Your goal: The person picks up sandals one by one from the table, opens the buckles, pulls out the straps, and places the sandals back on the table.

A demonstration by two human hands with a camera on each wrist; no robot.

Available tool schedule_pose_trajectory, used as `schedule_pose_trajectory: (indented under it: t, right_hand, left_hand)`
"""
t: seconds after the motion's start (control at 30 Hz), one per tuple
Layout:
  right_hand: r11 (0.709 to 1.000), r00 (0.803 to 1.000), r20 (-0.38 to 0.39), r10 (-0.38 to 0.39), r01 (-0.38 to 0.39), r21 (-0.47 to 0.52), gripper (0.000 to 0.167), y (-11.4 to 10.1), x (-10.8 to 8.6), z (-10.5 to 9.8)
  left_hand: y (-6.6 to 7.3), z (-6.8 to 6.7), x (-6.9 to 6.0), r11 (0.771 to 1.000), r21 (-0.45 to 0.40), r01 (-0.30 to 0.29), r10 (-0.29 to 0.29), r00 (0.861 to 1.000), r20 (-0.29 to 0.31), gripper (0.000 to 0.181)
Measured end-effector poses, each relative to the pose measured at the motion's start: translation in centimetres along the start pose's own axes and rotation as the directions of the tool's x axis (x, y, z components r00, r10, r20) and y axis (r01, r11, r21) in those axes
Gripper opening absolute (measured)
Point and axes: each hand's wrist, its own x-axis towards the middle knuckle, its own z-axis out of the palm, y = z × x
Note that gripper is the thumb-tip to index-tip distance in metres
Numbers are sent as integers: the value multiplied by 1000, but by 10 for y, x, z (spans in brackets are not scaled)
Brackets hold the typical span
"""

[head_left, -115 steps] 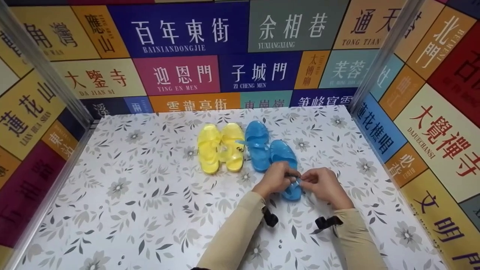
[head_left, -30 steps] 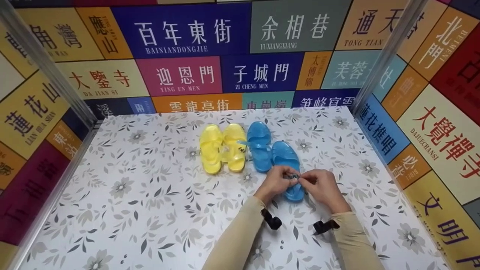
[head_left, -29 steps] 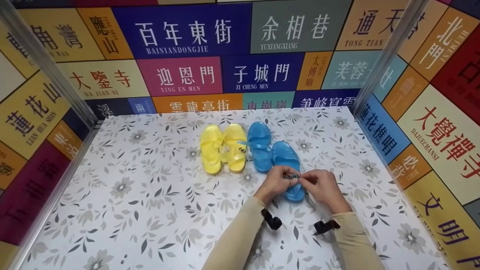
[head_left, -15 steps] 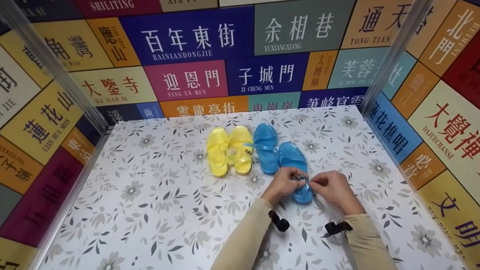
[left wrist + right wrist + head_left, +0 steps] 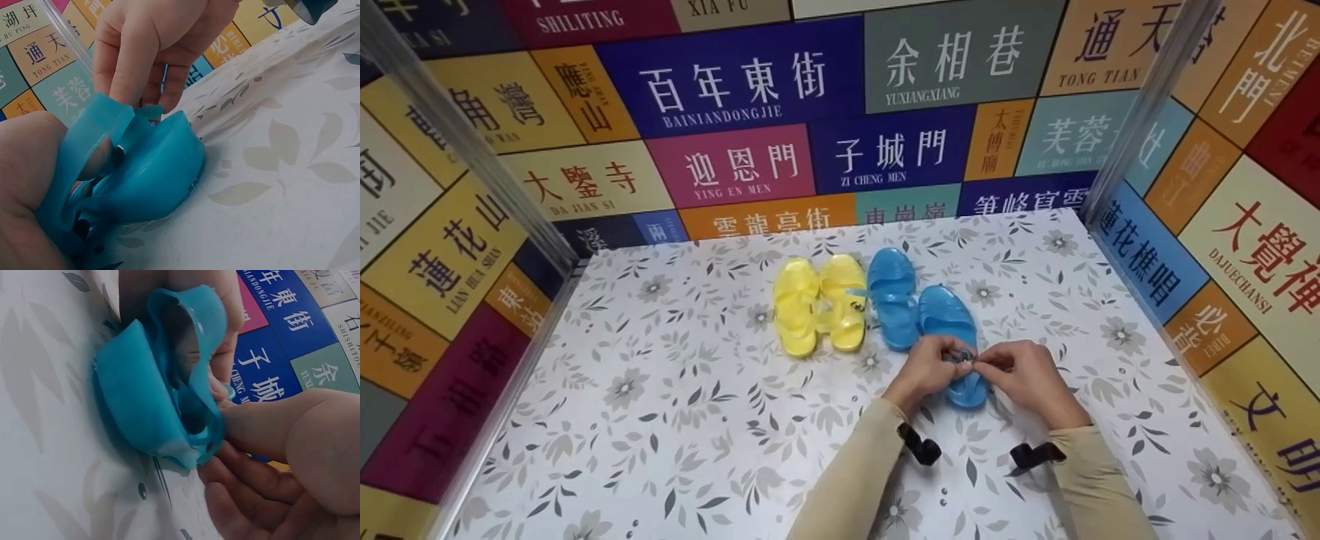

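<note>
A blue jelly sandal (image 5: 947,315), toe pointing away, lies on the flowered tabletop with both hands at its heel end. My left hand (image 5: 928,373) grips its strap (image 5: 93,135), fingers curled under it in the left wrist view. The right hand (image 5: 1030,376) pinches the strap's end between thumb and fingers, close to the left fingertips. A small shiny dark piece, perhaps a buckle, shows between the hands but is mostly covered. In the right wrist view the strap loop (image 5: 211,323) stands up above the sandal's heel (image 5: 135,394).
Left of the worked sandal lies a second blue sandal (image 5: 894,300), its loose strap reaching over a yellow sandal (image 5: 844,334). Another yellow sandal (image 5: 795,307) lies beside that one. Walls covered with coloured sign panels (image 5: 727,161) enclose the flowered tabletop (image 5: 675,435) at the back and sides.
The head view has shifted slightly. Half a second ago the right fingertips were a little apart from the left; now they are close together again at the strap. The sandals keep their places.
</note>
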Motion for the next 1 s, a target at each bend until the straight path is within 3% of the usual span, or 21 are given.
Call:
schedule_pose_trajectory:
  t: [0.13, 0.53, 0.8, 1.0]
  right_hand:
    - [1000, 1000, 24, 4, -4, -5, 7, -1, 2, -4]
    - [999, 997, -60, -39, 38, -8, 4, -4, 2, 5]
    - [999, 999, -31, -34, 34, 4, 5, 0, -2, -2]
    - [1000, 1000, -21, -11, 11, 16, 4, 0, -5, -4]
  left_hand:
    - [2, -1, 1, 1000, 1, 2, -2, 1000, -7, 15]
    - [2, 0, 1, 998, -1, 57, -57, 998, -3, 13]
    - [0, -1, 3, 1000, -14, 28, -28, 1000, 4, 13]
    - [1, -1, 3, 998, -28, 60, -60, 998, 17, 13]
